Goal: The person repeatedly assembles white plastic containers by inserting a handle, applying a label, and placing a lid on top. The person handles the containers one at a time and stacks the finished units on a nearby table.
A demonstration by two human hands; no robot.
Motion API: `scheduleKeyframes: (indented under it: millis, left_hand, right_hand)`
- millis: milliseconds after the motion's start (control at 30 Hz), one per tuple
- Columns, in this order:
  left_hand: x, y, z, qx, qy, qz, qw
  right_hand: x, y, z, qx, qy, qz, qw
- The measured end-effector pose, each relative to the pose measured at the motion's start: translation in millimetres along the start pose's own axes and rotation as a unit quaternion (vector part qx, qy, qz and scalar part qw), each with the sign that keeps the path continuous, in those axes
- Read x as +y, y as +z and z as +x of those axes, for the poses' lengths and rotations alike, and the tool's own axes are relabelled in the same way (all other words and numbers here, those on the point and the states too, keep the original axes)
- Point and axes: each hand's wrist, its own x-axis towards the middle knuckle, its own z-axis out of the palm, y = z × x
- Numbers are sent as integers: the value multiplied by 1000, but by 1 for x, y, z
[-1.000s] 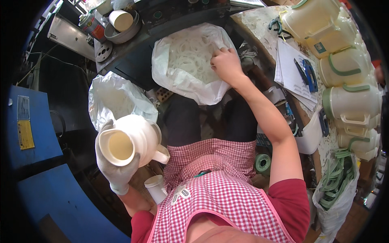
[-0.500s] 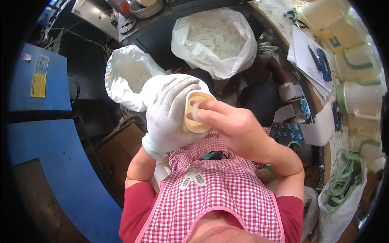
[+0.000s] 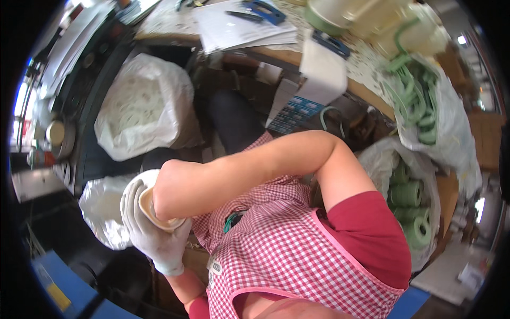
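In a pale grey work glove, my left hand wraps round a cream-white plastic container at the lower left, its open mouth turned toward my right side. My bare right hand reaches across my body to that mouth. Its fingers are hidden in or behind the opening, so whether they hold anything does not show. Just beyond the container lies a crinkled clear-white bag. Further up stands a larger white plastic bag with many pale translucent rings inside.
A worktop along the far side carries papers, a blue tool and cream jugs. At the right, one bag holds green strap-like handles, another green cylindrical parts. A blue-and-white box stands below the worktop.
The view has swung to the right. My right hand has moved from pinching a whitish ring at the container's mouth to fingers hidden there. My left hand still grips the container.
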Motion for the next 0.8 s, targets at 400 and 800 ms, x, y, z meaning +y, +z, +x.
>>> scheduleKeyframes:
  millis: [400,800]
  left_hand:
    - [-36,-53,22,-52,-238,-253,936]
    - [-163,154,113,-87,-172,11,981]
  right_hand:
    - [41,57,-263,589,610,129,514]
    - [49,150,-348,653,478,-84,581]
